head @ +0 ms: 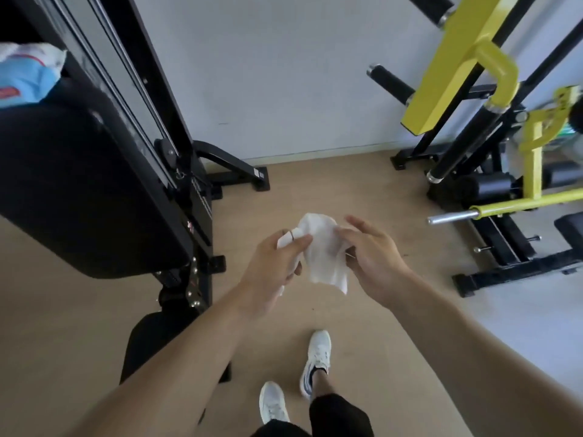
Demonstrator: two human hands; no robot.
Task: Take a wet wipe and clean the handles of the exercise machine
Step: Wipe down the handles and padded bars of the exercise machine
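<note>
— Where is the wet wipe (321, 250)?

— At the centre of the frame, above the floor (394, 310), pinched in the left hand (277, 266) and touched by the right hand (375, 257), whose fingers are spread.

— And the pack?

— A blurred blue-and-white packet (28, 74) sits upper left on a black padded seat (79, 184), cut off by the edge.

— The machine?

— A yellow-and-black exercise machine (492, 121) stands at right, partly cropped.

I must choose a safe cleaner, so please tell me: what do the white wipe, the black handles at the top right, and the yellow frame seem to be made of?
White wipe: thin, soft nonwoven sheet, probably; it drapes and crumples between both hands.
Black handles: matte black, likely rubber or foam sleeves, with shiny metal end rings.
Yellow frame: glossy painted metal, seemingly square steel tube.
</note>
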